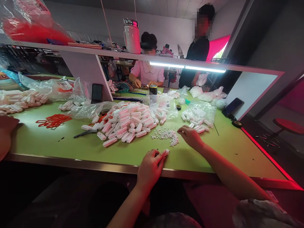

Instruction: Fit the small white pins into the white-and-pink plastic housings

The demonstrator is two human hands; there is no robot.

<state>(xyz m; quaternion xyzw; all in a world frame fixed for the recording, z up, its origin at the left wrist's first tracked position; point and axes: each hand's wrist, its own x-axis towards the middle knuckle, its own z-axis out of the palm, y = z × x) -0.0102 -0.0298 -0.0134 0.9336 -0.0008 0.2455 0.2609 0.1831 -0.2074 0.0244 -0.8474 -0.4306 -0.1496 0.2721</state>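
Observation:
My left hand (150,166) is closed near the table's front edge. Between its thumb and fingers is a small white plastic piece (166,152), whose end sticks out to the right; it resembles the white plastic connector housings (129,122) heaped behind it. My right hand (192,136) is at the right side of a spread of tiny white plastic pieces (167,134). Its fingertips are pressed together low over the table, and whatever they pinch is too small to make out.
Scissors (85,133) and orange strips (54,120) lie left of the heap. Clear bags (205,110) with more housings stand behind my right hand. A phone (234,106) leans at the right, by black tape (237,123). Another person's arm (7,134) rests at the left.

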